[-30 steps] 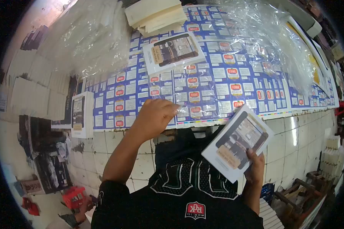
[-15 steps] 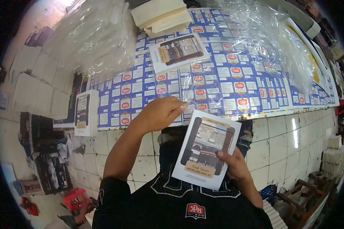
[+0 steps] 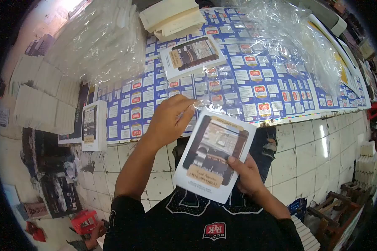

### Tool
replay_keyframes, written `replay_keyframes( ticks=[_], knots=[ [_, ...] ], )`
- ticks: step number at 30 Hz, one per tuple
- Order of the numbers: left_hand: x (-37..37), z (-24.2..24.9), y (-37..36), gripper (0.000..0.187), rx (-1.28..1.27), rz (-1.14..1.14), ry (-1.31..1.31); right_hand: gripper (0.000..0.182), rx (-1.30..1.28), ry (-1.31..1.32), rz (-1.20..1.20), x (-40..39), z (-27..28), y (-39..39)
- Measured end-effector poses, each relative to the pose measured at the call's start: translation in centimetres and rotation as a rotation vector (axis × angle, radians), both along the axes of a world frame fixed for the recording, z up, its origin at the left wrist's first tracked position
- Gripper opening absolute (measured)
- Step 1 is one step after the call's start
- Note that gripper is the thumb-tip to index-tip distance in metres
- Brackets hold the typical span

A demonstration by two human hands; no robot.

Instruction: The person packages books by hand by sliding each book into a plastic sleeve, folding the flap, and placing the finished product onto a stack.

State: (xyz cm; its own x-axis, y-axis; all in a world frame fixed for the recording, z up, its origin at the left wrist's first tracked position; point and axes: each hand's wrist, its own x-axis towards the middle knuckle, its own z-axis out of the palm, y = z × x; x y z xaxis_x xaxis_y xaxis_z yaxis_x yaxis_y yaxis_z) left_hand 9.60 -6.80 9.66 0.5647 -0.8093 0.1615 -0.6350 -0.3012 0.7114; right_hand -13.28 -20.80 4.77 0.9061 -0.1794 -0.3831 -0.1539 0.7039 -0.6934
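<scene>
Plastic, thin and clear, is pinched between the thumb and fingers of the left hand [image 3: 168, 121], just above the top edge of the book [image 3: 213, 154] in the middle of the frame. This clear sleeve [image 3: 205, 90] lies partly on the blue printed sheet [image 3: 255, 79] that covers the table. The right hand [image 3: 246, 173] grips the book at its lower right side, with the thumb pressed on the cover.

I think the sleeve could slip from the pinch or fold at its mouth, because the film is limp and shiny; then a corner of the book may catch or tear it. The book could also tilt, since only one hand carries it.

The book has a white cover with a dark picture and a tan label near its lower edge. A second same book [image 3: 192, 54] lies higher on the sheet, and another [image 3: 90, 124] stands at the left.
</scene>
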Motion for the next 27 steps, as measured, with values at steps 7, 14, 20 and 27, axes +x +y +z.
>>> replay_keyframes(
  ticks=[7, 14, 20, 27],
  knots=[
    [-3.5, -3.8, 2.0, 0.062, 0.242, 0.266, -0.331, 0.053, 0.034, 0.022, -0.285, -0.5, -2.3, -0.9],
    [-5.9, -7.7, 3.6, 0.029, -0.048, 0.482, -0.076, 0.053, 0.044, 0.011, -0.341, 0.9, -3.0, -0.4],
    [-6.5, -6.3, 4.5, 0.026, -0.049, 0.463, -0.084, 0.049, 0.063, 0.009, -0.349, 2.2, -2.4, -0.1],
    [-7.1, -6.3, 4.7, 0.037, -0.17, 0.527, 0.304, 0.049, 0.057, 0.025, -0.365, 3.0, -2.3, 0.2]
  ],
)
